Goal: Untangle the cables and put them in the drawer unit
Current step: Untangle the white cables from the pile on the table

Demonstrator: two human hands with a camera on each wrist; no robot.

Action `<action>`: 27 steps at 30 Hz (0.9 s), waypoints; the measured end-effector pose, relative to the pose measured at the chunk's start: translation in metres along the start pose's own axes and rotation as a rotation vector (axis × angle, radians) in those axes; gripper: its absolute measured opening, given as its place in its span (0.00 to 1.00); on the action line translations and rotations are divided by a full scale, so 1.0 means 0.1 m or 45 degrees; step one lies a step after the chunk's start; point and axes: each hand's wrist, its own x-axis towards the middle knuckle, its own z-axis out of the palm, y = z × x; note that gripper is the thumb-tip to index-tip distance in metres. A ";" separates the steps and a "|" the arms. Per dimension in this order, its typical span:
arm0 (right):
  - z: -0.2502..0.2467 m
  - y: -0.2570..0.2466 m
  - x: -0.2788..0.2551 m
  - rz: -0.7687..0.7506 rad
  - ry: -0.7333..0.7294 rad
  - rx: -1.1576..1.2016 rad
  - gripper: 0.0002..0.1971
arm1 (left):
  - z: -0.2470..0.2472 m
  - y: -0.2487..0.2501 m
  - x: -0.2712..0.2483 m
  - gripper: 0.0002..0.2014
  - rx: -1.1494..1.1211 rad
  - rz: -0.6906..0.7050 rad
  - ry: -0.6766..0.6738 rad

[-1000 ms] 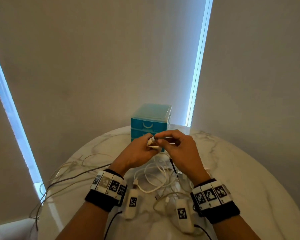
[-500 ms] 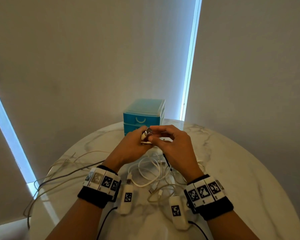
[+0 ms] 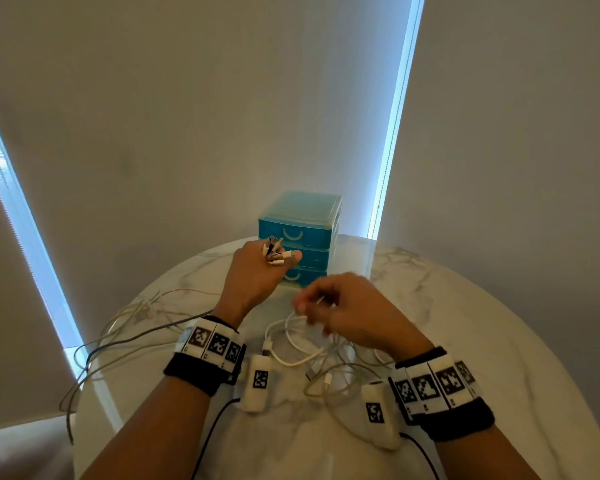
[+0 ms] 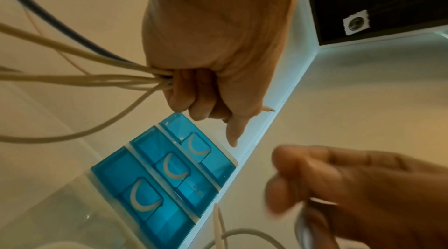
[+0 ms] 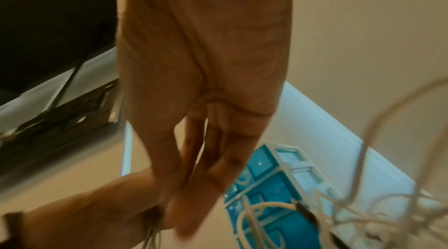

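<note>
My left hand is raised in front of the blue three-drawer unit and grips a bunch of cable plugs. In the left wrist view, several cream cables and one dark cable run out of the left fist; all three drawers look closed. My right hand is blurred and hovers low over the tangled white cable heap. In the right wrist view its fingers point down, fairly straight, with nothing between them.
The round marble table stands against a wall with blinds. Loose cables trail off the table's left edge. Two white marker-tagged pods hang by my wrists, with black leads running back.
The hands, joined at the plugs before, have parted. The left keeps the plug bunch near the drawer unit; the right has dropped toward the cable heap.
</note>
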 end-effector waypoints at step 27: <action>-0.17 0.23 0.07 0.146 0.928 1.378 0.12 | -0.07 0.11 -0.09 0.19 -0.488 -0.058 0.098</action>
